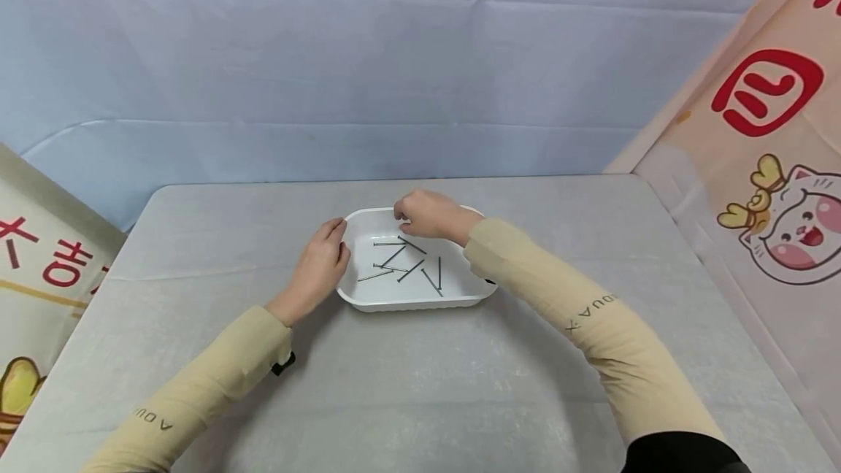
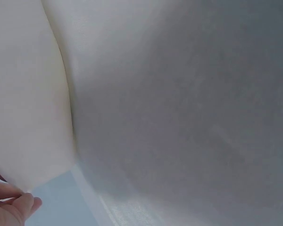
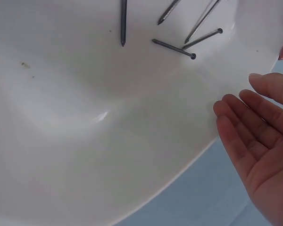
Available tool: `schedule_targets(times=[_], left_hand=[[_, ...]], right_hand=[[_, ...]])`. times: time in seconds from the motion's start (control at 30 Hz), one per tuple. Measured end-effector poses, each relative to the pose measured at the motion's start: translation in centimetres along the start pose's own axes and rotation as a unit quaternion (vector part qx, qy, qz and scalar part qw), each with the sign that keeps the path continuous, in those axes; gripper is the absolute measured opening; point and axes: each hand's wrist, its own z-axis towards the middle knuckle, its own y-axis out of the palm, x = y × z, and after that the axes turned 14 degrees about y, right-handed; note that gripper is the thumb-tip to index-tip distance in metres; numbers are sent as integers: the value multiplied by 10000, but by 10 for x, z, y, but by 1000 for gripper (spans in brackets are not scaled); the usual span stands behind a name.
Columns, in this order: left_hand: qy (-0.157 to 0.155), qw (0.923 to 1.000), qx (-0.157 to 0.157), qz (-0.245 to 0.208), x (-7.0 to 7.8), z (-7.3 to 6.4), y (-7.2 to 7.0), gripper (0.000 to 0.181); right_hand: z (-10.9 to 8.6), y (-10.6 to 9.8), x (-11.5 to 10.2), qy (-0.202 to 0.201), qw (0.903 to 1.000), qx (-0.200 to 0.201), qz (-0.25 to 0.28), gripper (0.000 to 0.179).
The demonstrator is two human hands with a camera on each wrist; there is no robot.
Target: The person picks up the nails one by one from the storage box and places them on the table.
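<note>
A white plastic tray [image 1: 420,305] with rounded corners sits on the table, and several loose metal nails [image 1: 375,276] lie scattered over its floor. At the tray's left end, my left hand [image 1: 315,265] pinches the rim between thumb and fingers. In the left wrist view the thumb and fingertips [image 2: 23,205] meet at the tray's edge. My right hand [image 1: 430,214] is over the far rim, its fingers loosely bent and holding nothing. The right wrist view shows its palm and fingers beside the tray wall [image 3: 132,155], apart from the nearest nail [image 3: 172,48].
The table [image 1: 420,385] has a grey cover. Behind it hangs a pale blue cloth [image 1: 394,79]. A printed banner with a cartoon cat [image 1: 801,225] stands along the right side, and another printed banner [image 1: 39,305] is at the left.
</note>
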Motion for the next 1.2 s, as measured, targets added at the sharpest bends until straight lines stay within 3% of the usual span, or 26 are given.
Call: schedule_targets(times=[0.5,0.9,1.2], left_hand=[[-13,10000,20,-28,1,-2,3,40],[-92,9999,-46,-59,0,-3,4,40],[-56,10000,36,-58,1,-4,4,40]], right_hand=[[5,18,-1,-85,9995,-310,20,23],[9,25,-7,239,9980,-565,-161,22],[10,27,-9,209,9974,-639,-251,25]])
